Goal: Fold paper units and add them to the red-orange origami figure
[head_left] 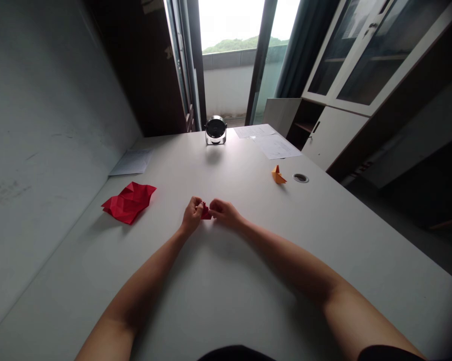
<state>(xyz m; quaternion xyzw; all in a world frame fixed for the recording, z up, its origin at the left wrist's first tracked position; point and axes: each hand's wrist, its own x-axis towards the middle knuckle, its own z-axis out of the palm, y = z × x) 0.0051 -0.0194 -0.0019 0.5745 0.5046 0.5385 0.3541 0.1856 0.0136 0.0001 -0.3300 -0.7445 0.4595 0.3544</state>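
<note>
- On a white table (pixel 218 281), near its middle, a person's two bare hands meet over a small red piece (pixel 206 212) of what looks like folded paper.
- The left hand (pixel 192 214) has thumb and fingers clamped on the piece's left side; from where I stand, they hide part of it.
- The right hand (pixel 225 212) is curled, its fingertips at the piece's right edge. They look close together, but I cannot tell whether they pinch the paper or only rest against it.
- The step in hand seems to be close fingertip work, shaping or creasing the piece while the left hand steadies it.
- The next move, I judge, calls for a firm left hold and light, exact pressure from the right fingertips, since so small a piece could slip or crumple.
- The piece is deep red and compact, with a point standing up at its top and a lower part spreading toward the right hand. Its finer folds are too small to make out. It sits between the hands, at or just above the tabletop.
- Well to the left lies a larger red sheet (pixel 130 203), creased and raised in peaks.
- To the right, beyond the hands, stands an orange figure (pixel 277 175) of folded paper, with one upright point, near a round hole (pixel 300 178) in the table.
</note>
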